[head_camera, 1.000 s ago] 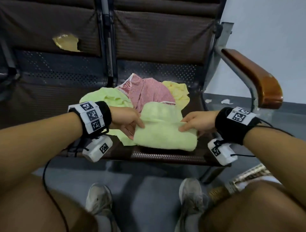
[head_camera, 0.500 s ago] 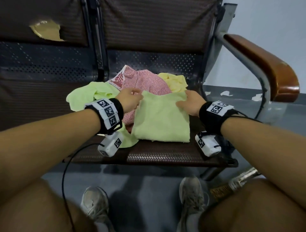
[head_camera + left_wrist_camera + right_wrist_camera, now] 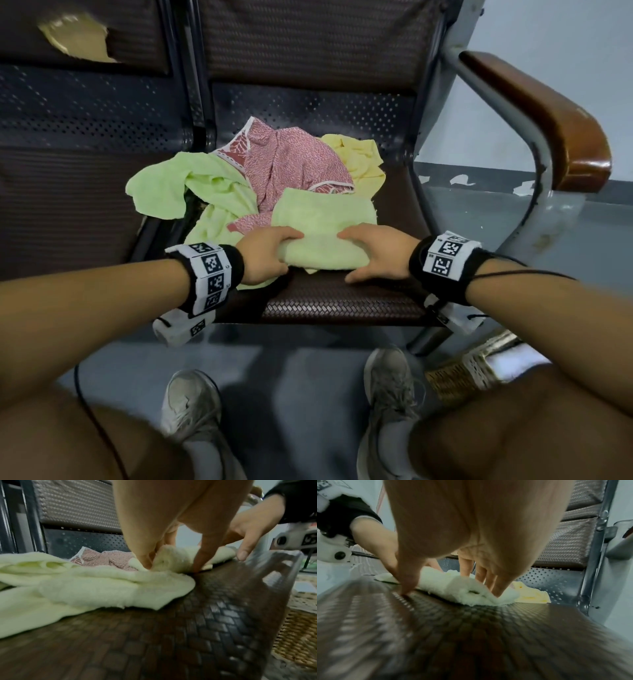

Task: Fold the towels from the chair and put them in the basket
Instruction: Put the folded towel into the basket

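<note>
Our left hand [image 3: 265, 255] gripped the left end of the folded light green towel [image 3: 322, 233], fingers on top and thumb under its near edge. Our right hand [image 3: 375, 253] gripped the right end the same way, thumb touching the woven chair seat [image 3: 342, 301]. At 12 o'clock from this towel lay a red patterned towel [image 3: 291, 164], at 1 o'clock a yellow towel [image 3: 359, 157], at 10 o'clock a crumpled green towel [image 3: 178, 185]. The wicker basket [image 3: 459, 377] stood on the floor at 5 o'clock.

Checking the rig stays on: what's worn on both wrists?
Left hand and right hand: bare forearms, black wristbands with white square-code marker panels, white camera pods beneath, thin black cables.
</note>
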A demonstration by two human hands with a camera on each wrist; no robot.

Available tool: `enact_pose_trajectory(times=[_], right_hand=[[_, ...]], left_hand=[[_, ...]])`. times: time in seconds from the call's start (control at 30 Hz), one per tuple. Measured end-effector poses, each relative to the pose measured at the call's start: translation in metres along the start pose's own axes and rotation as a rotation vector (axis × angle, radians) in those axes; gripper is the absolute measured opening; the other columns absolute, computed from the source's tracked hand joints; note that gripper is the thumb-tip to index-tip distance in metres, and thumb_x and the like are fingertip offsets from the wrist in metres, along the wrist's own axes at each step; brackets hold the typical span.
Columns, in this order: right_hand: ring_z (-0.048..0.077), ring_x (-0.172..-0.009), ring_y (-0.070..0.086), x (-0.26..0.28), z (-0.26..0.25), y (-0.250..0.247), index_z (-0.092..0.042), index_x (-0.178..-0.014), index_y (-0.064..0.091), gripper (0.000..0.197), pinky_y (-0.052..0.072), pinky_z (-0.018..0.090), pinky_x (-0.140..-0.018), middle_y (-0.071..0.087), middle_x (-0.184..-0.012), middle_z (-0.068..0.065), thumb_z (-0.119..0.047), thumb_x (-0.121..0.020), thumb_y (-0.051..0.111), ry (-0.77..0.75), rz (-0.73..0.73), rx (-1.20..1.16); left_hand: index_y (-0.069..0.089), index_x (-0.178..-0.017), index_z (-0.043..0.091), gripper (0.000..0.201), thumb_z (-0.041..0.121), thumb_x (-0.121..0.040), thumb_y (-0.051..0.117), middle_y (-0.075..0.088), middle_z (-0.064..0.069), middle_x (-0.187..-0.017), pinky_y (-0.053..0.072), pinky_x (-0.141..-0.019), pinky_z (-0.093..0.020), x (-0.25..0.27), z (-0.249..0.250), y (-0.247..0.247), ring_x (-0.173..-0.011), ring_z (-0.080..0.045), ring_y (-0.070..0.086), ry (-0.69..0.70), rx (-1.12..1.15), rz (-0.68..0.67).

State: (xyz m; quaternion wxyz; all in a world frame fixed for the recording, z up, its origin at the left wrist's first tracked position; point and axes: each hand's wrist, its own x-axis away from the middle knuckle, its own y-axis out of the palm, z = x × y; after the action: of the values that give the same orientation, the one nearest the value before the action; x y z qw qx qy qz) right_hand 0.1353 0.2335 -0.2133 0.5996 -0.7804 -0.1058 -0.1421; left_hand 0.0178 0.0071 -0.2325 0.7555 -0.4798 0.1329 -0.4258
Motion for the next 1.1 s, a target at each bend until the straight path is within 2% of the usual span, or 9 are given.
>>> enact_pose_trajectory(times=[0.17,0.27,0.37,0.47,0.7,0.8,0.87,0.97,1.1], right_hand=[[0.030,-0.107,0.062,0.007,0.006,-0.017,-0.018,-0.115,0.064,0.023,0.047,0.036,-0.092,0.069,-0.111,0.007,-0.030,-0.099,0.052,0.048,0.155,-0.082],[0.029,-0.098,0.062,0.012,0.005,-0.028,-0.013,-0.106,0.065,0.020,0.048,0.040,-0.090,0.069,-0.103,0.008,-0.027,-0.098,0.052,0.060,0.200,-0.169],[0.027,-0.084,0.061,0.013,0.005,-0.035,-0.002,-0.093,0.064,0.023,0.049,0.042,-0.080,0.068,-0.091,0.011,-0.020,-0.096,0.051,0.082,0.180,-0.350],[0.024,-0.073,0.049,0.011,0.005,-0.038,0.000,-0.078,0.058,0.022,0.040,0.037,-0.070,0.051,-0.079,0.013,-0.016,-0.092,0.053,0.157,0.165,-0.631],[0.022,-0.105,0.061,0.003,0.016,-0.017,-0.016,-0.117,0.066,0.031,0.050,0.035,-0.092,0.066,-0.114,0.003,-0.037,-0.099,0.052,0.241,0.162,-0.336],[0.021,-0.107,0.061,0.000,0.018,-0.016,-0.017,-0.118,0.067,0.035,0.049,0.033,-0.091,0.066,-0.115,0.003,-0.042,-0.099,0.050,0.268,0.149,-0.313],[0.021,-0.106,0.061,-0.001,0.017,-0.016,-0.018,-0.118,0.067,0.035,0.050,0.034,-0.091,0.066,-0.115,0.002,-0.043,-0.099,0.051,0.264,0.120,-0.298],[0.020,-0.102,0.062,-0.003,0.014,-0.018,-0.019,-0.115,0.068,0.031,0.052,0.035,-0.091,0.068,-0.111,0.002,-0.041,-0.097,0.054,0.281,0.072,-0.286],[0.021,-0.090,0.061,0.001,0.010,-0.030,-0.003,-0.107,0.069,0.032,0.049,0.032,-0.079,0.066,-0.097,0.005,-0.028,-0.091,0.056,0.271,-0.013,-0.284]], left_hand=[[0.061,-0.112,0.018,0.024,0.014,-0.088,0.060,0.070,-0.008,-0.102,0.051,-0.081,-0.033,-0.003,0.004,-0.009,-0.097,-0.031,0.065,-0.033,0.064,0.109],[0.057,-0.101,0.017,0.013,0.013,-0.088,0.059,0.071,-0.015,-0.087,0.061,-0.069,-0.047,-0.002,0.012,-0.017,-0.075,-0.035,0.071,-0.079,0.322,0.113],[0.056,-0.086,0.025,0.007,0.022,-0.089,0.061,0.064,-0.004,-0.084,0.056,-0.059,-0.034,-0.003,0.014,-0.026,-0.074,-0.028,0.065,-0.066,0.343,0.181],[0.054,-0.082,0.025,0.012,0.027,-0.093,0.059,0.061,-0.003,-0.088,0.051,-0.070,-0.037,-0.008,0.012,-0.031,-0.083,-0.026,0.059,-0.088,0.459,0.209],[0.058,-0.113,0.012,0.055,0.062,-0.090,0.052,0.065,-0.009,-0.106,0.050,-0.080,-0.034,-0.023,-0.002,-0.012,-0.098,-0.031,0.063,-0.402,0.310,0.174],[0.051,-0.130,0.006,0.081,0.074,-0.088,0.042,0.067,-0.013,-0.094,0.057,-0.071,-0.034,-0.020,0.002,-0.004,-0.068,-0.030,0.069,-0.575,0.386,0.012],[0.053,-0.121,0.008,0.078,0.077,-0.085,0.043,0.067,-0.008,-0.077,0.049,-0.056,-0.025,-0.021,0.006,-0.006,-0.048,-0.020,0.063,-0.598,0.426,-0.024],[0.059,-0.114,0.000,0.071,0.061,-0.079,0.068,0.069,-0.013,-0.078,0.054,-0.059,-0.034,-0.025,0.012,-0.013,-0.053,-0.025,0.064,-0.547,0.608,0.035],[0.062,-0.093,0.009,0.035,0.031,-0.072,0.081,0.071,-0.023,-0.104,0.058,-0.084,-0.051,-0.021,0.040,-0.031,-0.090,-0.038,0.070,-0.319,0.808,0.205]])
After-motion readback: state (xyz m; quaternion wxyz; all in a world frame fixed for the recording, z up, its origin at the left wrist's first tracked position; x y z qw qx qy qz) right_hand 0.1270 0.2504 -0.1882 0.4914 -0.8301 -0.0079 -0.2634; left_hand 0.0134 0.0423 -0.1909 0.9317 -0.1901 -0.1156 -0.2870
